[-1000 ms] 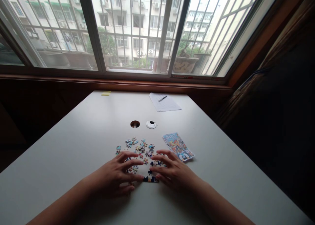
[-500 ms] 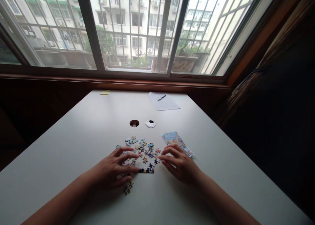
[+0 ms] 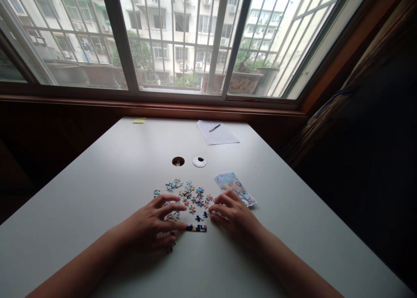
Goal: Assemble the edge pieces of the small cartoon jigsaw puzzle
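Barred windows are lighting the white surface. At lower centre of the frame, the left hand, fingers loosely spread, is apparently touching the puzzle strip's left end. The right hand is curling beside dark-blue pieces, its grip unclear. Bracing the strip lightly, without bending it, should be helping joins seat.

The left hand has a fingertip at a joined strip on the counter. Loose pieces lie beside the right hand, which overlaps a card. Paper with a pen lies near the far edge.
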Tool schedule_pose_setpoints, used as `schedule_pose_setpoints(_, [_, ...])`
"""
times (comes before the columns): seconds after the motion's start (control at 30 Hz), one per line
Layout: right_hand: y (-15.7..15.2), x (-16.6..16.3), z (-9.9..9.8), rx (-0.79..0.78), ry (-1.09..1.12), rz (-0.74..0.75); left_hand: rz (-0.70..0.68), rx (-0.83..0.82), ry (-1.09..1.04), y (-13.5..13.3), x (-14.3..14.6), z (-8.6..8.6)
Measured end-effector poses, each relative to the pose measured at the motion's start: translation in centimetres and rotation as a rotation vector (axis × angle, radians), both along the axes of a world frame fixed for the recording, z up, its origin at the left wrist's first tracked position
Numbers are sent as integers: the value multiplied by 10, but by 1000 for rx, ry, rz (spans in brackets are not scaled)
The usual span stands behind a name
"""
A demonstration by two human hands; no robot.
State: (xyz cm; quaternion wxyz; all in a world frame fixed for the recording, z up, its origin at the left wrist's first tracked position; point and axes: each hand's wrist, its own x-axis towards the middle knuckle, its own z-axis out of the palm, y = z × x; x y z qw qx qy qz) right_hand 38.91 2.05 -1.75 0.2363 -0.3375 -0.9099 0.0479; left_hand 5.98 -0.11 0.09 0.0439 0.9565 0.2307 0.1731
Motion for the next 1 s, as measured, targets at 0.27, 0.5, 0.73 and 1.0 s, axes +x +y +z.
schedule_pose_setpoints(0.27, [-5, -7, -2, -20, 14, -22, -20, 10, 13, -3, 4, -2])
schedule_pose_setpoints(0.5, [-6, -12, 0, -61, 33, -12, -35, 15, 4, -5, 6, 1])
schedule_pose_setpoints(0.73, [-8, -14, 1, -55, -6, -46, -54, 13, -4, -8, 9, 5])
schedule_pose_setpoints(1.0, [-9, -15, 0, -67, 37, -18, -48, 16, 1, -5, 8, -2])
